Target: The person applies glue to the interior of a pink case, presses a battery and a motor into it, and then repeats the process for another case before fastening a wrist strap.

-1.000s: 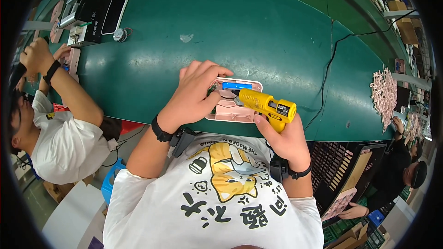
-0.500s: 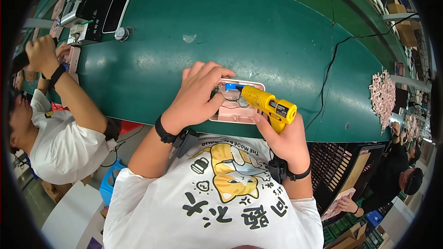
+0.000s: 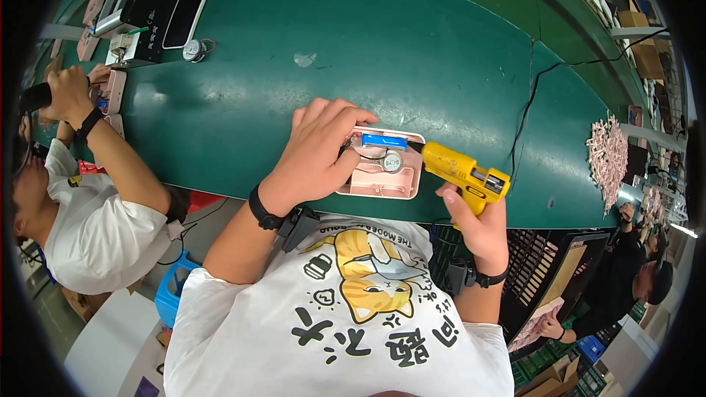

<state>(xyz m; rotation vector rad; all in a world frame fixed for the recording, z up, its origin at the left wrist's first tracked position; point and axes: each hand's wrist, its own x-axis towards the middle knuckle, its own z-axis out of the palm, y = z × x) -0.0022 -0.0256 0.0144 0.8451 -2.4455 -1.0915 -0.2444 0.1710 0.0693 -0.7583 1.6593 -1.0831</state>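
My left hand (image 3: 316, 151) is closed on the left end of a pink plastic case (image 3: 413, 190), thumb inside and fingers over its far edge. In the open case lie a blue battery (image 3: 384, 142) along the far wall and a round silver part (image 3: 392, 161) with wires. My right hand (image 3: 478, 226) grips a yellow hot glue gun (image 3: 460, 169). Its dark nozzle is at the case's far right corner, beside the battery's right end; whether it touches cannot be told. My left palm hides the case's left end.
Beneath the case is a green tabletop (image 3: 250, 132). At the far left stand a black machine (image 3: 147, 7), a phone-like panel (image 3: 187, 15) and a loose round part (image 3: 194, 50). A black cable (image 3: 526, 114) crosses on the right, near a pile of pink pieces (image 3: 608, 162). Co-workers sit both sides.
The glue gun has moved right, from over the middle of the case to its right corner, uncovering the battery and the round silver part. My left hand and the case have hardly moved.
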